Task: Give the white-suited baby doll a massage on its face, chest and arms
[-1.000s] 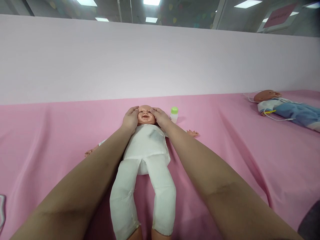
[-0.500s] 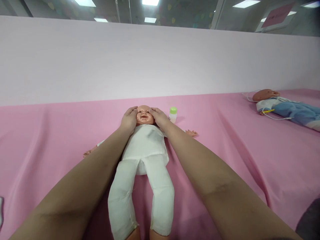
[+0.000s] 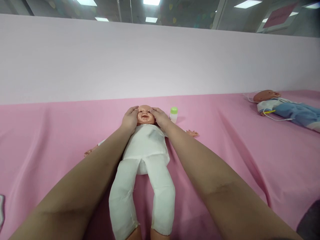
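Observation:
A baby doll [image 3: 151, 141] with a smooth head and a white cloth body lies face up in front of me, feet toward me. My left hand [image 3: 130, 119] cups the left side of its head, fingertips at the temple. On the other side, my right hand [image 3: 160, 118] is curved against the head, with its fingers by the eye. Between both hands the doll's face [image 3: 145, 116] shows. Its arms stretch out sideways, partly hidden behind my forearms. Just beyond my right hand stands a small white bottle with a green cap [image 3: 173, 114].
Pink cloth [image 3: 212, 160] with some folds covers the surface. A second doll [image 3: 290, 108] in blue and white, with thin white tubing around it, lies at the far right. Behind rises a white wall [image 3: 160, 60] with glass above. A dark rounded thing [image 3: 310, 221] shows at lower right.
The view has shifted very slightly. Both hands stay in place on the doll's head, and the doll lies as before.

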### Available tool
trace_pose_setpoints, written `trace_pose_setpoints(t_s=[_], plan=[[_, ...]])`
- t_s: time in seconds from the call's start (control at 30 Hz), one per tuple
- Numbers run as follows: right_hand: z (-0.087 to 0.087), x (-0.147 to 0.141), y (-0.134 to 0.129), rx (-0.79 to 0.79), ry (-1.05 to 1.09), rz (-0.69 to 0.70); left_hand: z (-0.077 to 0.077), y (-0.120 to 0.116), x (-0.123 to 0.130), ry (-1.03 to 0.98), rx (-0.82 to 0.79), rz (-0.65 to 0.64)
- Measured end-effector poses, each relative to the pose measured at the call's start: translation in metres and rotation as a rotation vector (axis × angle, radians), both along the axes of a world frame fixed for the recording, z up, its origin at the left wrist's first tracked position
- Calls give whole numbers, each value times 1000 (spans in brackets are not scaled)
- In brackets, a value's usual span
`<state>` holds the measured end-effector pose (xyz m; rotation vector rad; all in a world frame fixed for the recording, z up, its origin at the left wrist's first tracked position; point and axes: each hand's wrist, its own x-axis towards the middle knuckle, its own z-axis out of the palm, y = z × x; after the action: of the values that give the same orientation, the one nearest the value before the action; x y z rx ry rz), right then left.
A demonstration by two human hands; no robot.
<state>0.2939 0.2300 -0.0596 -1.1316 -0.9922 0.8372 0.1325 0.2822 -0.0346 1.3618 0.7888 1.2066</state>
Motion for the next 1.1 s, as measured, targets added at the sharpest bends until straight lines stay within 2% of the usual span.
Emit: trace_pose_setpoints(t_s=[0.77,1.1], plan=[[2,-1,-2,6,-5,-1,-6,7,-1,41,28,16],[1,-1,-2,10,-1,5,-4,5,-1,9,14,2]])
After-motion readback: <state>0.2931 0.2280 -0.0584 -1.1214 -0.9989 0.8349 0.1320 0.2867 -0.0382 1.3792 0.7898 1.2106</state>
